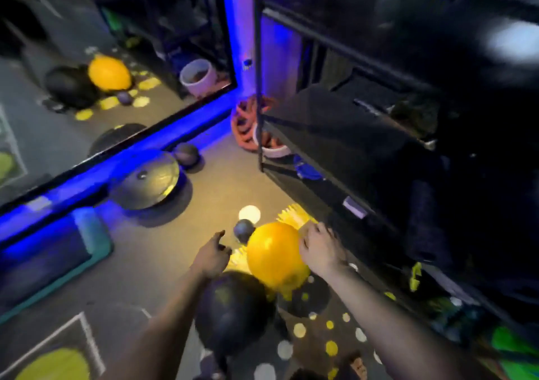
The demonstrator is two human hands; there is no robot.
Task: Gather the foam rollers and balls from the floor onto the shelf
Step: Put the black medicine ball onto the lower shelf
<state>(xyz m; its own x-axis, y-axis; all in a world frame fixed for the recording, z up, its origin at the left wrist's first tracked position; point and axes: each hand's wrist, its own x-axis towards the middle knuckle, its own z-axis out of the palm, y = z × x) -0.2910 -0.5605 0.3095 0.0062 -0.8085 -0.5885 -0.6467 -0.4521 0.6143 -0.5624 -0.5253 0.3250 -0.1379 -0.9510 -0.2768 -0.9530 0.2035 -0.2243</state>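
Note:
A large yellow ball (274, 254) lies on the floor beside the black shelf unit (350, 134). My right hand (319, 248) rests against the ball's right side, fingers curled over it. My left hand (213, 255) hovers just left of the ball, fingers loosely bent, holding nothing. A big black ball (230, 312) sits right below the yellow one, under my left forearm. A small dark ball (243, 230) lies just beyond the yellow ball. Another small dark ball (186, 154) lies by the mirror's base.
A wall mirror (87, 73) with a blue-lit lower edge runs along the left and reflects the balls. A round dark disc (145, 182) leans by it. A teal mat (93, 234) lies at left. Orange bands (245, 123) and a white bowl (274, 150) sit at the shelf's corner.

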